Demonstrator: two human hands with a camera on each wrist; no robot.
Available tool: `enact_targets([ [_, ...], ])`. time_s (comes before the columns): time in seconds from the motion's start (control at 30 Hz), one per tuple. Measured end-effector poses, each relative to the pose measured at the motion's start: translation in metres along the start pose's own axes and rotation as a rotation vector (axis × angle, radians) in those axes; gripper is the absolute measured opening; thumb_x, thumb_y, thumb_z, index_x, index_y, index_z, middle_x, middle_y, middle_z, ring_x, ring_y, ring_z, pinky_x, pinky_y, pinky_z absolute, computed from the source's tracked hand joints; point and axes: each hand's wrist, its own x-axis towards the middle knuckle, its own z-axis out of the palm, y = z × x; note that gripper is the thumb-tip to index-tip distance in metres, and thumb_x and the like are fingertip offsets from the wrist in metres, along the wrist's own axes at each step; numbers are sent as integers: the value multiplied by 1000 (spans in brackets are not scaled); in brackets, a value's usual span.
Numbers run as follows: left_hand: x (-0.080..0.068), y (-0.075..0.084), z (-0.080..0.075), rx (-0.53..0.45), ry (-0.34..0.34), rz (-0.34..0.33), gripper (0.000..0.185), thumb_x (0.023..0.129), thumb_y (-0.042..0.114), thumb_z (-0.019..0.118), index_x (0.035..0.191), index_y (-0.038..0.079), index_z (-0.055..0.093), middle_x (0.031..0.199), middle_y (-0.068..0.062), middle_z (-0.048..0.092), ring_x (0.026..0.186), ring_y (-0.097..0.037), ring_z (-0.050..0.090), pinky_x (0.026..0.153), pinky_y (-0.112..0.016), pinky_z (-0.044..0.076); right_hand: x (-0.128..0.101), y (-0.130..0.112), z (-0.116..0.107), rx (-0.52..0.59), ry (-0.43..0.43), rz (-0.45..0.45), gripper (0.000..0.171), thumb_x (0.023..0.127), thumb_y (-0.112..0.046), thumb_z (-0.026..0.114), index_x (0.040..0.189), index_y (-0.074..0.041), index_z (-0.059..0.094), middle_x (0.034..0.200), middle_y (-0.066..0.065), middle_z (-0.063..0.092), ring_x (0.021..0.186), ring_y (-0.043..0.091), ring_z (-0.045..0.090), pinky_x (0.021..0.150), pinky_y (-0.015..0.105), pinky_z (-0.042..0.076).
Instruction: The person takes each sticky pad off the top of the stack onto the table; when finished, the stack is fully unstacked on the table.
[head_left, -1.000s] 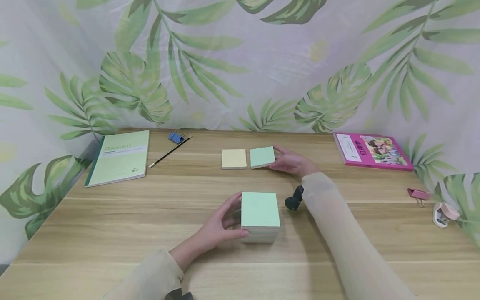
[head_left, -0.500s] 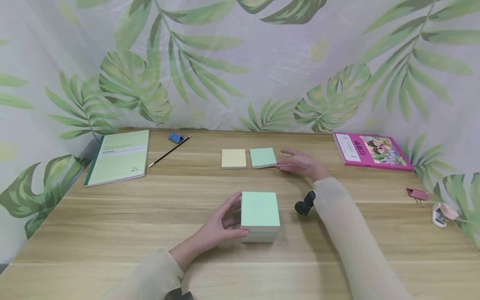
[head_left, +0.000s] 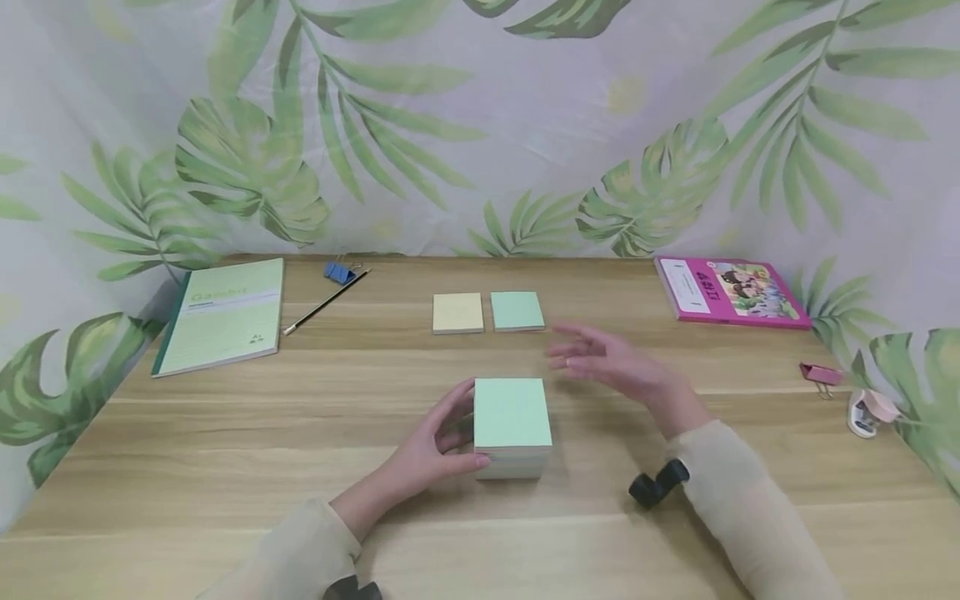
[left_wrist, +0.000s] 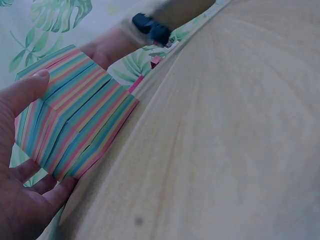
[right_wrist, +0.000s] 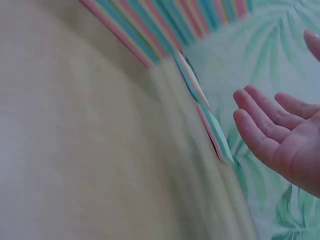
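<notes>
A tall stack of sticky notes [head_left: 512, 412], pale green on top with pink, yellow and blue striped sides, stands at the middle of the table. My left hand [head_left: 430, 446] holds its left side, the thumb on the near face and fingers round the far side. Beyond it lie a thin yellow sticky note pad [head_left: 457, 313] and a thin green sticky note pad [head_left: 517, 310], side by side with a small gap. My right hand [head_left: 611, 363] hovers right of the stack, holding nothing; in the right wrist view its fingers [right_wrist: 265, 120] are apart from both pads.
Back left are a green notebook [head_left: 221, 317], a blue binder clip [head_left: 339, 272] and a black pencil [head_left: 326, 302]. A pink book [head_left: 731, 292] lies back right. Near the right edge sit a pink binder clip [head_left: 821, 374] and a small pink-and-white stapler [head_left: 872, 412].
My right hand has let go of the thin green pad and drawn back toward me and to the right. The left hand stays on the stack. The head view has shifted slightly.
</notes>
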Motion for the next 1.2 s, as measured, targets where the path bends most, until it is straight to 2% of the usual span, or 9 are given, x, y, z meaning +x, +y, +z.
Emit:
enact_targets([
  [0.17, 1, 2, -1, 5, 3, 15, 83, 72, 0, 68, 137, 11, 18, 131, -16, 30, 119, -29, 29, 92, -43, 33, -15, 4, 38, -166, -99, -50, 71, 81, -7, 59, 137, -8, 16, 130, 22, 31, 117, 34, 31, 93, 45, 31],
  [0.23, 2, -7, -2, 12, 2, 29, 83, 72, 3, 69, 137, 13, 19, 131, -15, 31, 119, -28, 30, 92, -40, 34, -19, 4, 51, -221, -115, -67, 80, 77, -12, 65, 137, -7, 13, 132, 19, 28, 119, 31, 29, 94, 43, 31],
  [0.3, 2, -13, -4, 19, 2, 37, 83, 72, 6, 70, 137, 14, 19, 130, -14, 31, 118, -27, 31, 91, -38, 36, -21, 5, 62, -270, -93, -77, 86, 74, -14, 69, 137, -8, 12, 132, 15, 28, 119, 28, 29, 95, 41, 29],
  [0.4, 3, -13, -3, 21, 1, 37, 84, 71, 7, 70, 137, 15, 19, 130, -12, 32, 118, -25, 32, 91, -36, 36, -25, 7, 71, -383, -22, -90, 92, 69, -16, 73, 137, -8, 12, 134, 13, 26, 119, 23, 30, 97, 37, 28],
  [0.57, 0, -1, -1, 3, 6, 32, 84, 71, 1, 69, 137, 10, 19, 129, -14, 33, 118, -27, 31, 91, -40, 35, -29, 8, 76, -455, 43, -102, 92, 66, -17, 75, 136, -5, 15, 133, 15, 28, 119, 24, 31, 97, 38, 27],
  [0.7, -2, 9, 1, -7, 4, 21, 82, 71, 0, 68, 137, 10, 20, 130, -16, 32, 118, -29, 31, 92, -44, 33, -30, 10, 74, -420, 46, -87, 86, 68, -15, 74, 133, -5, 19, 128, 12, 35, 117, 24, 33, 97, 37, 28],
  [0.87, -4, 12, 2, 3, 5, -13, 81, 72, 2, 68, 137, 11, 20, 130, -15, 31, 118, -28, 31, 93, -42, 32, -36, 7, 56, -319, 26, -41, 83, 70, -9, 71, 134, -7, 19, 131, 15, 31, 120, 26, 30, 97, 35, 27],
  [1.03, -4, 11, 2, -19, 0, -13, 81, 72, 0, 67, 137, 12, 20, 130, -17, 31, 118, -29, 31, 94, -42, 31, -39, 4, 28, -74, 6, -57, 87, 70, 7, 65, 136, -2, 10, 127, 25, 36, 109, 30, 44, 88, 37, 39],
  [1.2, -3, 11, 2, -12, 2, -8, 81, 72, 1, 68, 137, 13, 20, 131, -16, 31, 119, -28, 31, 94, -43, 32, -37, 2, -4, 190, -10, -73, 88, 71, 17, 54, 138, -8, 3, 117, 19, 46, 96, 27, 53, 81, 35, 44],
])
